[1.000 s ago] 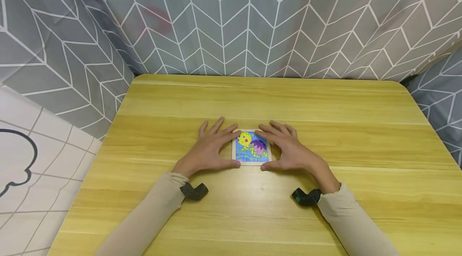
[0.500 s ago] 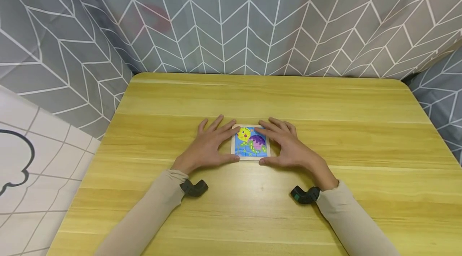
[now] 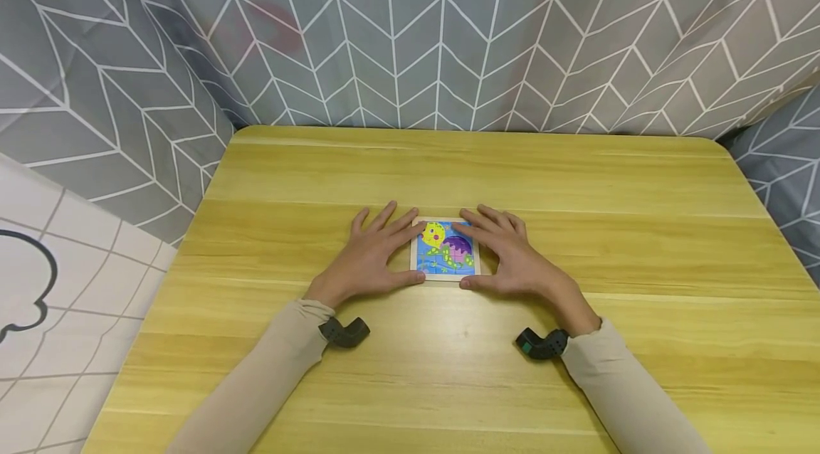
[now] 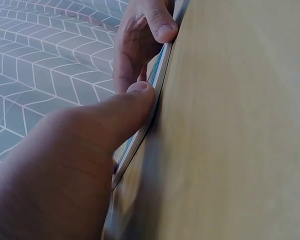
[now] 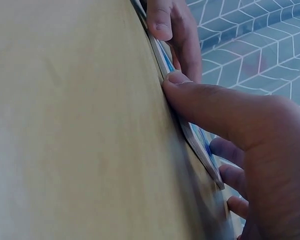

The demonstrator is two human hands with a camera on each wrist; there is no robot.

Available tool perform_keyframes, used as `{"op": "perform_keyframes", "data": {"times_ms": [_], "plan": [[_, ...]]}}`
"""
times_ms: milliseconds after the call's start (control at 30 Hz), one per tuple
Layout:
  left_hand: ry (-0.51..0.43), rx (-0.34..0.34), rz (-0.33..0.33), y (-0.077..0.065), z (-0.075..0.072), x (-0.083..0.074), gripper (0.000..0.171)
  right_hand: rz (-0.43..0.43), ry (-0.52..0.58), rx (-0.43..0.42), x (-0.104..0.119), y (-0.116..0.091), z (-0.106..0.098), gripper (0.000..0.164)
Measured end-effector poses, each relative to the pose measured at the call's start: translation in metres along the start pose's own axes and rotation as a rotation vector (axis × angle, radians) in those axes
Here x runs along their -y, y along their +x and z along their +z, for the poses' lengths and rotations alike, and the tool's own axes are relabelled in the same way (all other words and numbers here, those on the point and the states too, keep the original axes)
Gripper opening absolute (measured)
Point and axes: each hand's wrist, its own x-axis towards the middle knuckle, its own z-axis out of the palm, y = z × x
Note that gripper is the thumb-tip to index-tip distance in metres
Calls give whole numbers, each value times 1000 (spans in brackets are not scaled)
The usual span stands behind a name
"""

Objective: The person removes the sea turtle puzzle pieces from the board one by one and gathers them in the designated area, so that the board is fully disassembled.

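Note:
A small square jigsaw puzzle (image 3: 445, 260) in a pale wooden frame shows a yellow and purple turtle on blue. My left hand (image 3: 371, 258) grips its left side, thumb on the near edge and index finger over the upper left corner. On the right side, my right hand (image 3: 509, 255) holds it likewise, thumb at the near edge, index finger over the picture's upper part. Seen edge-on in the left wrist view, the puzzle's rim (image 4: 162, 70) runs past both thumbs. In the right wrist view, more fingers of the right hand (image 5: 270, 135) show beyond the frame.
A light wooden table (image 3: 461, 383) lies under both hands. Behind it hangs a grey curtain (image 3: 416, 34) with white chevron lines. White cloth with a black outline (image 3: 70, 297) is at the left. Each wrist wears a black camera mount (image 3: 346, 333).
Both hands and the puzzle have shifted slightly away from the person across the table. The hold on the puzzle looks the same. The head view has tilted a little.

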Motion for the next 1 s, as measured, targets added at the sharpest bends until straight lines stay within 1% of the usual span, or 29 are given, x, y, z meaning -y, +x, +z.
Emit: {"op": "perform_keyframes", "data": {"times_ms": [433, 567, 700, 767, 933, 1000], "plan": [[6, -9, 8, 0, 1, -1, 85, -1, 8, -9, 0, 0, 1, 89], [-8, -23, 21, -2, 3, -2, 81, 0, 5, -7, 1, 0, 1, 90], [-28, -58, 72, -5, 8, -7, 70, 0, 4, -11, 1, 0, 1, 90], [-35, -92, 111, -7, 10, -12, 63, -1, 5, -16, 1, 0, 2, 90], [-16, -173, 204, -10, 14, -23, 48, -5, 7, -31, 0, -1, 3, 90], [10, -191, 236, -11, 17, -27, 44, -7, 8, -38, -1, -1, 3, 90]]}}
